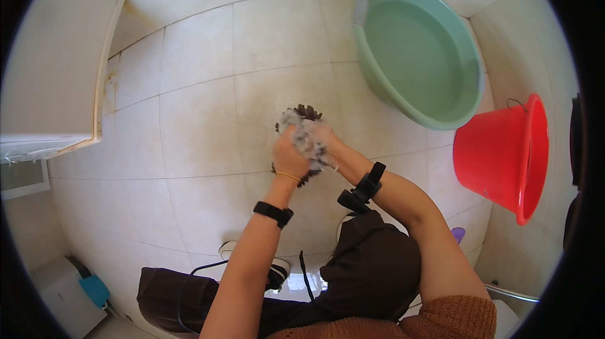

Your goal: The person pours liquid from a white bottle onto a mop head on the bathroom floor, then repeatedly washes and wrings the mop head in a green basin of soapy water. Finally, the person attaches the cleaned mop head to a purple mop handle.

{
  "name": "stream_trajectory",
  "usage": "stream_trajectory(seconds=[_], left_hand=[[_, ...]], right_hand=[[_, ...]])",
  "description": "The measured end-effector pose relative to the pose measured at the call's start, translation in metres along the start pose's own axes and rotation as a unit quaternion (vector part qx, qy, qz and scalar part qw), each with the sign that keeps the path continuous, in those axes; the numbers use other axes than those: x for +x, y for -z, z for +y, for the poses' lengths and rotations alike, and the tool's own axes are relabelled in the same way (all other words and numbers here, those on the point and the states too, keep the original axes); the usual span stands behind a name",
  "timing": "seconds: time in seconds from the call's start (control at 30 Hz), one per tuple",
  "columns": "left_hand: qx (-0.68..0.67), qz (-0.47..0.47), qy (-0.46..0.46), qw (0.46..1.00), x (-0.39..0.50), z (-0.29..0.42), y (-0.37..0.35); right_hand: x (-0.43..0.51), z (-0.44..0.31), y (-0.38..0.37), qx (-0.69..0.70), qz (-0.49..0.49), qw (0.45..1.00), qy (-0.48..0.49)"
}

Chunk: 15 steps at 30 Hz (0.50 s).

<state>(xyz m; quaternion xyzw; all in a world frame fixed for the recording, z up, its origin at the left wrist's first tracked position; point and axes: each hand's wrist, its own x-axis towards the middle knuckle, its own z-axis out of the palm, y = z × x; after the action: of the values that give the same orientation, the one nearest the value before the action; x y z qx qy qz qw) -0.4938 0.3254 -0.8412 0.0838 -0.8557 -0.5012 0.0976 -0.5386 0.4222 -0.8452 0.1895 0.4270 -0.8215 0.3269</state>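
Observation:
My left hand (289,153) and my right hand (323,136) are close together above the tiled floor, both gripping a dark brown, bunched mop head or similar fringed cloth (307,112). White suds cover much of it and parts of my fingers. Its dark, finger-like tufts stick out beyond my hands at the top and bottom. Motion blur and foam hide some of the fingers, mostly on my right hand. A black strap circles each wrist.
A green plastic basin (411,55) holding water stands at the upper right. Beside it, a red plastic bucket (489,159) lies tilted near the right wall. A white cabinet (52,55) is at the left. My shoes and dark trousers are below my hands.

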Motion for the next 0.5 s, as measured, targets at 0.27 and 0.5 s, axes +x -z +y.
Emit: stream_trajectory(seconds=[0.27,0.5], left_hand=[[-0.141,-0.193,0.244,0.940,0.057,-0.047,0.039],[0.061,-0.200,0.005,0.978,0.010,0.038,0.037]], right_hand=[[-0.012,-0.045,0.006,0.051,0.107,0.990,-0.076],[-0.013,-0.013,0.012,0.216,-0.067,0.944,-0.240]])
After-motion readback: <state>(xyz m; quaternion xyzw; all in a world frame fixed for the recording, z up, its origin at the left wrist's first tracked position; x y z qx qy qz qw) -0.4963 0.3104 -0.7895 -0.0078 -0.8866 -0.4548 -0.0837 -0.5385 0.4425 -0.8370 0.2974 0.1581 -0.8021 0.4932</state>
